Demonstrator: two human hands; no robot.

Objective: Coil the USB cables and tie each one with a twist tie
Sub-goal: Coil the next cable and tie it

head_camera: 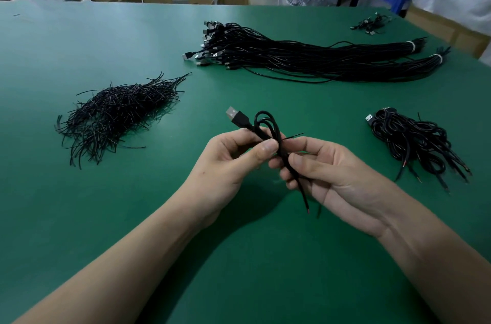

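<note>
Now both hands meet above the desk's (pixel 106 217) middle: left hand (pixel 225 164) pinches the coiled cable (pixel 265 124) at its waist, right hand (pixel 326 167) pinches the tie (pixel 293 136) there. Ties pile (pixel 114 114) left, finished coils (pixel 417 143) right.

Two hands (pixel 265 164), one twist-tie heap (pixel 117 114), two banded cable bundles (pixel 318 58).

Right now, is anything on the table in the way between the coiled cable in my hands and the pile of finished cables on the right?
Nothing visible. The coiled cable is held in both hands, and only bare green table lies between it and the finished pile.
</note>
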